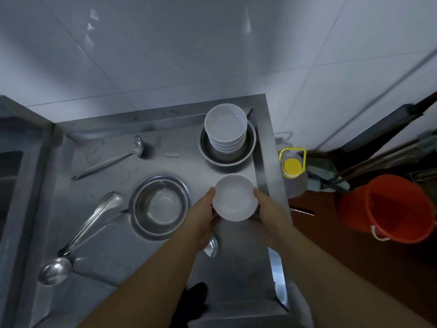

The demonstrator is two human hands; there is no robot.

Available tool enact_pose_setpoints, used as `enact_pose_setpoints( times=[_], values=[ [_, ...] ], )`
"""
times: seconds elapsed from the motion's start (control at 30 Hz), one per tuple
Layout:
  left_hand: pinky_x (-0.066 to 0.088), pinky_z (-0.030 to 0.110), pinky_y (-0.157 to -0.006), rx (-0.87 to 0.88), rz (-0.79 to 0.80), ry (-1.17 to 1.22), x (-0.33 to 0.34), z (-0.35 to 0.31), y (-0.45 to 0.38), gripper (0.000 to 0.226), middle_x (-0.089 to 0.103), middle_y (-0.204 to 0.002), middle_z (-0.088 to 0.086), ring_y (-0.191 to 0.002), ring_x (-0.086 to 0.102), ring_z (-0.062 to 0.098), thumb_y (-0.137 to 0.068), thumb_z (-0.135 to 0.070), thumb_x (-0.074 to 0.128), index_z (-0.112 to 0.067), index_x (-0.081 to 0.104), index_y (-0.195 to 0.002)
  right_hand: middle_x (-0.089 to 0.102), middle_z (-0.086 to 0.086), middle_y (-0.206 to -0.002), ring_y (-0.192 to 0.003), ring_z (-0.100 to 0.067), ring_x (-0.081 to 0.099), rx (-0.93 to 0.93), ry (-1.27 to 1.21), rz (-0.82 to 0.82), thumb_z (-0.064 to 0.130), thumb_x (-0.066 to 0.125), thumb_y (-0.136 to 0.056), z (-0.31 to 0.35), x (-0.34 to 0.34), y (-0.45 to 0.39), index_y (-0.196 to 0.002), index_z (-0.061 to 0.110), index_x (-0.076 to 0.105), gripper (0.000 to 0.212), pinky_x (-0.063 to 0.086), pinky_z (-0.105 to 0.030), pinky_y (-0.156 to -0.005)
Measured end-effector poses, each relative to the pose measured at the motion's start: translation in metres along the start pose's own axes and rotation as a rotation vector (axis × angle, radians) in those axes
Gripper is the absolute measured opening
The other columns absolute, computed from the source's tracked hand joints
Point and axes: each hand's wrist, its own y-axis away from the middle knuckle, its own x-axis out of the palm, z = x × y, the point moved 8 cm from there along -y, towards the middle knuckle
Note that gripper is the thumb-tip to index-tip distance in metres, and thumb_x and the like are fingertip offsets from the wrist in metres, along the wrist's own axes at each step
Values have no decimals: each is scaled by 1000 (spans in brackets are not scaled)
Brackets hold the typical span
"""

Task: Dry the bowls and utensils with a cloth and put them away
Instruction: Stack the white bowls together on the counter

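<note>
**While held in both hands: one white bowl, just short of the stack**

Held between left hand [203, 218] and right hand [269, 216], fingers curled under, thumbs on opposite rims: a white bowl [234, 197], mouth up, level, above the right side of the steel worktop [113, 263]. Straight ahead, away from the body: the stack of white bowls [225, 126] inside a steel basin [251, 145], near but apart from the held bowl. No cloth in sight. Likely next: forward and up onto the stack, both hands equally close. To the left, a steel bowl [160, 207], tongs [92, 223], a ladle [108, 159] and a spoon [55, 271], all lying with handles running diagonally, probably awaiting drying.
</note>
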Motion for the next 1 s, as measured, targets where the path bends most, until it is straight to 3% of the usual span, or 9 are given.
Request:
enact_pose_setpoints(
  times=[0.13, 0.27, 0.37, 0.47, 0.6, 0.77, 0.87, 1.0],
  values=[
    [61, 21, -61, 61, 22, -44, 5, -20, 17, 25, 83, -93, -5, -81, 80, 8, -103, -46, 63, -24, 72, -109, 76, -14, -123, -113, -33, 72, -79, 35, 33, 44, 63, -102, 27, 7, 15, -127, 14, 70, 39, 57, -57, -102],
    [63, 25, -70, 161, 51, -38, 15, -60, 31, 31, 83, -104, -4, -93, 80, 13, -103, -50, 62, -25, 72, -118, 81, 0, -107, -105, -24, 74, -219, 97, 24, 51, 72, -92, 79, 23, 32, -102, 24, 78, 28, 60, -50, -99],
    [62, 25, -66, 215, 54, -16, 28, -98, 36, 31, 83, -102, -2, -87, 81, 13, -103, -48, 63, -22, 72, -117, 79, 6, -99, -104, -24, 71, -284, 159, 52, 60, 71, -83, 121, 45, 42, -93, 29, 79, 33, 58, -51, -97],
    [61, 26, -62, 257, 41, -7, 42, -139, 32, 31, 83, -96, -1, -94, 78, 20, -99, -49, 68, -20, 70, -110, 76, 1, -111, -109, -25, 70, -340, 211, 43, 64, 70, -82, 163, 67, 43, -97, 27, 73, 40, 58, -51, -100],
    [58, 33, -74, 265, 59, -39, 65, -183, 17, 38, 72, -122, 4, -109, 66, 20, -99, -52, 68, -20, 66, -118, 72, 0, -109, -109, -27, 68, -371, 250, 19, 66, 66, -87, 206, 89, 31, -88, 28, 67, 39, 56, -54, -104],
    [56, 31, -74, 232, 76, -62, 82, -206, -7, 45, 66, -133, 4, -116, 63, 21, -97, -58, 66, -22, 61, -125, 69, -1, -117, -113, -28, 66, -362, 307, -4, 69, 60, -89, 232, 103, 6, -85, 31, 59, 38, 55, -50, -106],
    [56, 31, -73, 201, 52, -72, 84, -206, -20, 39, 68, -124, 3, -108, 64, 18, -96, -57, 68, -24, 61, -117, 69, 0, -106, -107, -27, 67, -338, 343, -21, 67, 59, -94, 232, 104, -8, -86, 28, 60, 40, 56, -51, -105],
    [59, 24, -54, 202, 20, -21, 84, -202, -32, 24, 73, -101, -2, -90, 70, 13, -99, -48, 70, -25, 64, -102, 70, -1, -104, -101, -25, 68, -330, 380, -48, 72, 58, -89, 228, 103, -20, -88, 28, 63, 44, 57, -51, -102]
  ],
)
